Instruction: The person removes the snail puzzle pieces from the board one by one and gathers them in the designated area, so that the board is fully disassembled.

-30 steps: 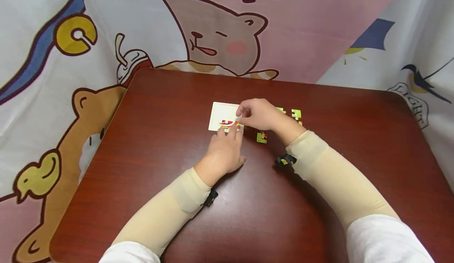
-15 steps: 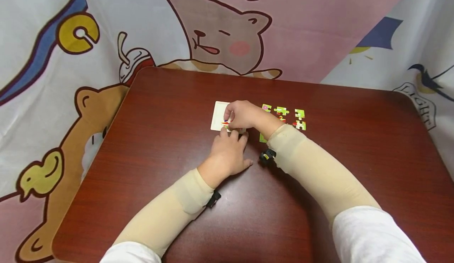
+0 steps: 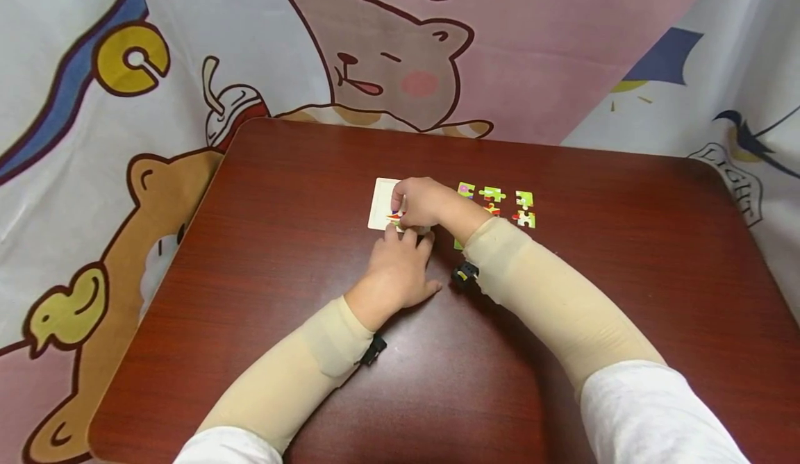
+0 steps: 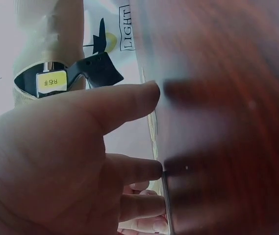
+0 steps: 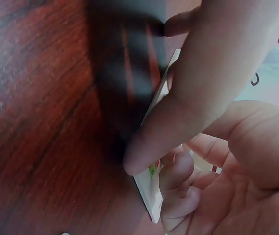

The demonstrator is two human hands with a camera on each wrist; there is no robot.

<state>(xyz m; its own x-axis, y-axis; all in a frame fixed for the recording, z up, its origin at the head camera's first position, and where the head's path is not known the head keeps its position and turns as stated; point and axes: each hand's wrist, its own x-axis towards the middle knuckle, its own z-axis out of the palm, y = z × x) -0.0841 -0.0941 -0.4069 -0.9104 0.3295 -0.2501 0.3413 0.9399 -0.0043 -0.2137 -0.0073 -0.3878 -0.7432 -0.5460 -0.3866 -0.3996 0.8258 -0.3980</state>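
Note:
A white puzzle board [image 3: 378, 207] lies on the table with colourful pieces along its near side. My left hand [image 3: 400, 269] rests its fingertips on the board's near edge, thumb spread out; in the left wrist view its fingers [image 4: 141, 169] reach straight to that edge. Over the board my right hand [image 3: 431, 203] is bent down, thumb and forefinger at either side of a red and blue puzzle piece [image 3: 394, 218], which it pinches. In the right wrist view curled fingers [image 5: 178, 169] mostly hide the pieces on the board [image 5: 151, 205].
Right of the board lie several loose green puzzle pieces [image 3: 494, 194], partly covered by the right forearm. The brown table [image 3: 300, 193] meets a printed curtain [image 3: 387, 47] at the back and left. A wrist camera [image 3: 464, 274] hangs under the right wrist.
My right hand has moved left across the board, from its right side to the piece near the middle, uncovering more loose pieces. The left hand stays at the near edge, thumb spread slightly wider.

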